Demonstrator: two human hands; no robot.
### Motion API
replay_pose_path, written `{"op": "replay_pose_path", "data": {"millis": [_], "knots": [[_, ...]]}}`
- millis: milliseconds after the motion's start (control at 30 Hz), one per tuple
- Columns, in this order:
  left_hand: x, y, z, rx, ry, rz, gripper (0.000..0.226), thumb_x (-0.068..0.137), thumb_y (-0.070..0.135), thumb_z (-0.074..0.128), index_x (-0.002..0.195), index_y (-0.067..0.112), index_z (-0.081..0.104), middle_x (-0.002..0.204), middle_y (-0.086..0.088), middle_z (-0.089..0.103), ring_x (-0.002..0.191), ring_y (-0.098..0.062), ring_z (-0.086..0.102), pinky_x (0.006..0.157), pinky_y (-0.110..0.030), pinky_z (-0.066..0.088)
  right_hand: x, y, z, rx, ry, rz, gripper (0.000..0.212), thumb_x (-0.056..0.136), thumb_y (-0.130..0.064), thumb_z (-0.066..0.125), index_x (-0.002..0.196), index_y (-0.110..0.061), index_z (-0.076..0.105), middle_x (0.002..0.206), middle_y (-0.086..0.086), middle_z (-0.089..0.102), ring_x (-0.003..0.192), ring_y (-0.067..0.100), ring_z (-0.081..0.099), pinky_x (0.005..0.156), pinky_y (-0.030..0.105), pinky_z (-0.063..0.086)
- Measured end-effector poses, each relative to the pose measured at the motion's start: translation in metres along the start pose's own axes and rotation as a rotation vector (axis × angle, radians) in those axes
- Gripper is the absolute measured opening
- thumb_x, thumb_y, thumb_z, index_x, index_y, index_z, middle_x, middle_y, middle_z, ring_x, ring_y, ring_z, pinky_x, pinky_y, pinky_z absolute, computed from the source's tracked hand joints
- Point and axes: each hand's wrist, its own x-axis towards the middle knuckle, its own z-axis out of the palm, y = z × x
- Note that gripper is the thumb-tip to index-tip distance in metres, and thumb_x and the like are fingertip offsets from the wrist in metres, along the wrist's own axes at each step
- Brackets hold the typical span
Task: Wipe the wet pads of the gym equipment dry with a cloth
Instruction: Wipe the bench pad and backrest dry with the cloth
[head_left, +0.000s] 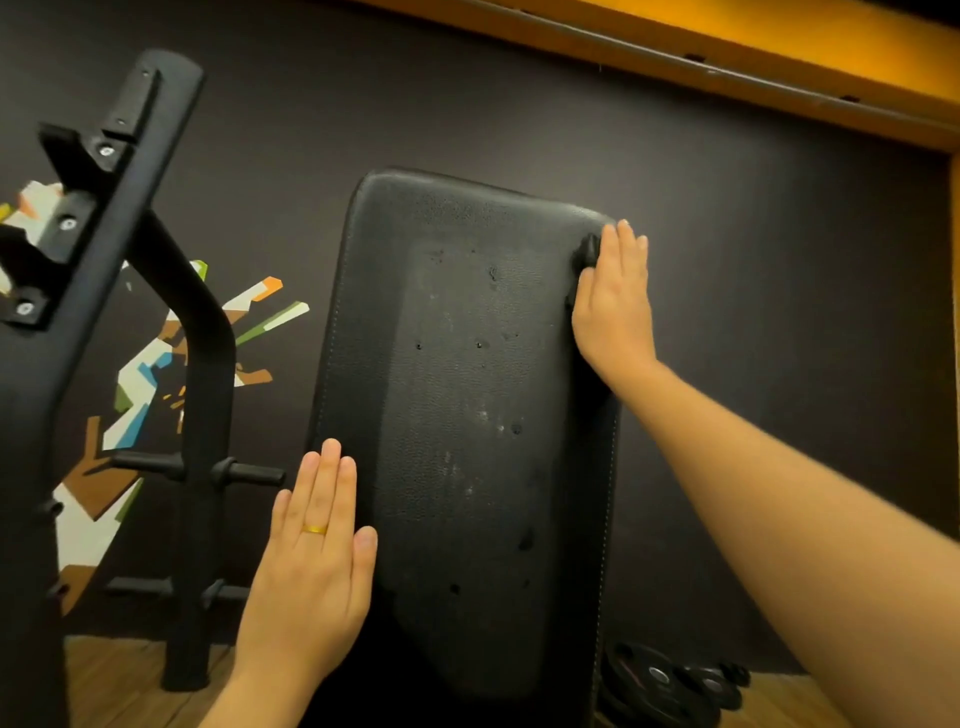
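Dark wall (727, 260) fills the background behind both hands, with a coloured angular mural (150, 374) painted on it beyond the left hand and an orange trim (779, 41) running far above the right hand.

Between the two hands a black upholstered pad (467, 415) is seen, tilted up and away. Water droplets (492, 273) are scattered over its middle, so it is judged to be largely unwiped.

A black rack frame (202, 364) with short pegs stands outward of the left hand. Weight plates (660, 680) lie on the wooden floor (119, 675), well below the right forearm.

The right hand (615, 306) is laid flat, fingers straight and together, on the pad's upper right edge. A small dark bunched cloth (587, 254) is pressed under its thumb side, touching the pad. The flat palm is probably used so that pressure is spread across the cloth for a stroke.

The left hand (317, 561) is likewise flat and unclenched, held against the pad's lower left edge, and nothing is gripped. It is judged to be bracing the pad against the wiping push. A gold ring (315, 530) is worn on one finger.

No brand, label or writing can be read anywhere.
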Motion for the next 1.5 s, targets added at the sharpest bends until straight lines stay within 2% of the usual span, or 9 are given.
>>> {"op": "replay_pose_path", "data": {"millis": [200,334,534,735,901,1002,1169,1302,1502], "knots": [[-0.002,0.003,-0.001,-0.001,0.004,0.009,0.061,0.105,0.036,0.023,0.159,0.008,0.017,0.17,-0.001,0.001,0.157,-0.019,0.001,0.124,-0.032,-0.002,-0.09,0.01,0.005,-0.178,-0.078,-0.063,0.061,0.108,-0.025,0.028,0.161,-0.008,0.002,0.169,0.007,-0.009,0.155,0.025,-0.016,0.125,0.041,-0.006],[-0.003,0.002,-0.001,-0.029,0.008,0.008,0.061,0.104,0.034,0.026,0.159,0.008,0.018,0.17,-0.001,0.002,0.157,-0.018,0.001,0.124,-0.033,0.0,-0.029,0.007,0.0,-0.222,-0.021,-0.091,0.056,0.109,-0.02,0.028,0.16,-0.003,0.011,0.169,0.014,0.001,0.155,0.035,-0.009,0.126,0.049,0.004],[-0.001,0.002,0.0,-0.043,0.034,0.008,0.061,0.104,0.033,0.028,0.16,0.011,0.015,0.17,0.003,0.0,0.156,-0.016,0.001,0.125,-0.032,0.0,0.037,0.0,-0.008,-0.298,-0.004,-0.057,0.053,0.109,-0.018,0.029,0.159,-0.007,0.017,0.169,0.011,0.0,0.154,0.036,-0.011,0.126,0.051,0.003],[-0.002,0.005,-0.003,-0.06,0.007,-0.011,0.06,0.105,0.036,0.023,0.159,0.013,0.013,0.17,0.0,0.0,0.156,-0.013,-0.003,0.123,-0.047,0.015,-0.094,0.006,0.012,-0.241,-0.061,-0.095,0.057,0.106,-0.018,0.026,0.158,0.003,0.013,0.168,0.019,0.003,0.154,0.039,-0.005,0.126,0.053,0.011],[-0.003,0.009,-0.009,-0.054,-0.021,-0.024,0.06,0.105,0.035,0.021,0.159,0.011,0.01,0.169,-0.003,0.0,0.156,-0.015,-0.006,0.124,-0.044,0.009,-0.233,0.008,0.015,-0.301,-0.195,-0.068,0.062,0.106,-0.034,0.02,0.158,-0.004,0.003,0.169,0.012,-0.007,0.154,0.032,-0.017,0.125,0.047,0.009],[-0.002,0.012,-0.014,-0.038,-0.036,-0.024,0.061,0.106,0.032,0.023,0.16,0.008,0.01,0.169,-0.005,-0.001,0.156,-0.019,-0.006,0.124,-0.042,0.006,-0.284,0.011,0.014,-0.342,-0.225,-0.114,0.059,0.107,-0.031,0.026,0.155,0.0,0.01,0.168,0.016,0.003,0.155,0.034,-0.011,0.124,0.053,0.021],[-0.003,0.012,-0.013,-0.04,-0.013,-0.024,0.061,0.106,0.03,0.025,0.161,0.007,0.011,0.17,-0.008,0.001,0.156,-0.02,-0.005,0.124,-0.04,0.004,-0.286,0.019,0.014,-0.394,-0.278,-0.189,0.056,0.109,-0.026,0.024,0.154,0.005,0.013,0.166,0.022,0.007,0.154,0.04,-0.007,0.125,0.054,0.018],[-0.003,0.011,-0.011,-0.053,0.015,-0.016,0.061,0.106,0.029,0.027,0.161,0.007,0.012,0.17,-0.007,0.002,0.156,-0.019,-0.005,0.125,-0.04,0.004,-0.24,0.017,0.014,-0.334,-0.185,-0.203,0.055,0.109,-0.018,0.03,0.156,0.003,0.009,0.167,0.02,0.006,0.155,0.036,-0.008,0.127,0.048,0.011],[-0.003,0.012,-0.012,-0.038,0.027,-0.009,0.061,0.106,0.028,0.027,0.161,0.006,0.012,0.17,-0.008,0.002,0.157,-0.02,-0.004,0.125,-0.04,0.004,-0.281,0.005,0.027,-0.263,-0.117,-0.132,0.055,0.108,-0.01,0.036,0.156,0.004,0.012,0.167,0.021,0.009,0.155,0.038,-0.003,0.123,0.054,0.024]]}}
